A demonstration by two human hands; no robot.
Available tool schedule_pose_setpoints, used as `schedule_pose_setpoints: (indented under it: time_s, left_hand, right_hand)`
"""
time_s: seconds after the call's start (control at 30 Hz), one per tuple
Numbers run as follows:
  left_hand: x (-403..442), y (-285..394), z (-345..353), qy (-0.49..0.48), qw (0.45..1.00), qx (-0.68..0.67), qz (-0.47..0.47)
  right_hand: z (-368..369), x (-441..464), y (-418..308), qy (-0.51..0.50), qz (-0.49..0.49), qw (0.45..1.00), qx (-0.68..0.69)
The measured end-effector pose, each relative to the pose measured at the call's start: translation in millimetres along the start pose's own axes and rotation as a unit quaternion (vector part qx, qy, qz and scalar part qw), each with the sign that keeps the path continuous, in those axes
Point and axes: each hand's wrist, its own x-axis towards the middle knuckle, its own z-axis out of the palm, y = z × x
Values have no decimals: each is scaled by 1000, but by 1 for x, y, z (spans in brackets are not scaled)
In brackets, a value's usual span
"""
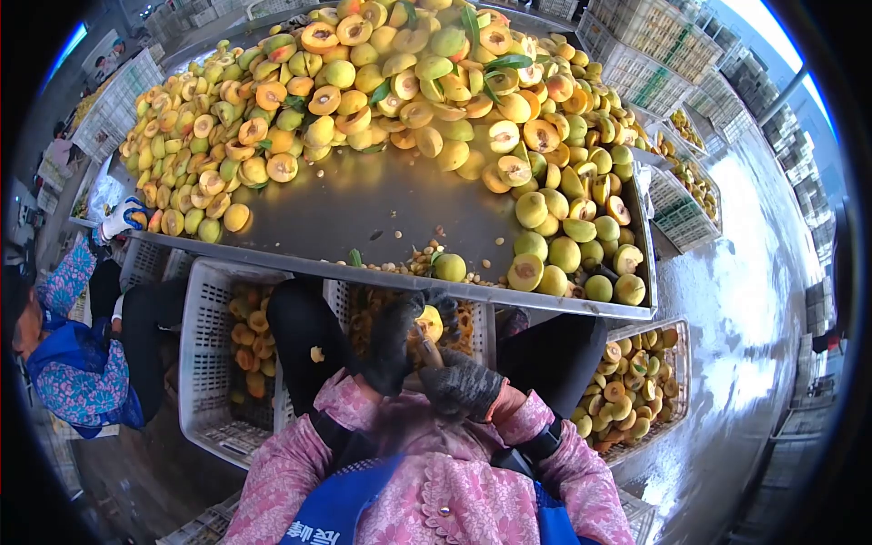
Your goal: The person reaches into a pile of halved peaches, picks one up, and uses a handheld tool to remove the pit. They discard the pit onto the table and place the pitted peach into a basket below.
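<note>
My left hand [393, 338], in a dark glove, is closed round a yellow peach half [430, 322] above the crate between my legs. Close on its right, my right hand [459, 386], in a grey glove, grips a small tool [428, 349] with a light handle, its tip at the fruit's cut side. The crate [488, 334] below holds cut fruit and is partly hidden by my hands. In front stands a metal table [363, 204] heaped with halved peaches [541, 136], some with leaves; loose pits [425, 262] lie near its front edge.
A white crate [204, 363] with fruit halves stands left of my legs, another [681, 372] on the right. A co-worker [86, 363] sits at far left, one gloved hand at the table corner. Stacked crates [649, 54] stand at back right, beside wet floor [745, 309].
</note>
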Motion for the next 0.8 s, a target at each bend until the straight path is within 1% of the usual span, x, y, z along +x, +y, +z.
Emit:
schedule_pose_setpoints:
  time_s: [0.03,0.07,0.13,0.17,0.2,0.23,0.27,0.33,0.4,0.43,0.5,0.53,0.57,0.6,0.67,0.7,0.77,0.8]
  left_hand:
    - [-4,-17,-1,7,1000,-2,-15]
    - [-10,-49,-3,14,999,-4,-31]
    - [-9,-53,-1,42,998,35,42]
    - [-8,-48,3,63,987,76,130]
    - [-7,-42,7,68,988,35,133]
    - [-3,-26,10,72,988,-6,138]
    - [2,4,13,58,988,-129,56]
    - [6,15,14,47,956,-283,-67]
    - [8,-2,13,54,924,-350,-144]
    - [9,-10,12,40,925,-347,-148]
    - [9,-22,7,11,927,-342,-156]
    - [12,-15,4,-20,938,-320,-132]
    - [17,-2,2,-51,948,-297,-107]
    - [19,5,0,-81,955,-273,-84]
    - [14,3,-7,-88,970,-200,-110]
    - [12,2,-9,-91,975,-163,-123]
    - [12,6,-7,-52,970,-191,-138]
    - [12,9,-4,-33,967,-205,-147]
  right_hand:
    - [5,-5,-12,11,47,986,158]
    - [8,-7,-18,21,93,946,311]
    - [11,-6,-14,35,65,975,208]
    - [11,-4,-10,28,57,974,216]
    - [12,-3,-6,20,49,973,225]
    - [10,0,2,-2,48,954,295]
    - [9,2,6,-23,46,930,364]
    - [13,2,2,36,57,973,219]
    - [17,2,-1,68,54,985,149]
    - [18,2,-3,70,45,984,155]
    - [17,1,-2,20,25,962,270]
    - [15,-1,-2,-32,12,927,374]
    - [14,-1,-1,-84,-1,877,473]
    - [16,-1,-2,-38,10,903,427]
    - [21,0,-6,55,31,942,329]
    - [23,0,-8,69,43,936,342]
    - [25,2,-12,97,65,923,366]
    - [25,3,-9,81,48,920,380]
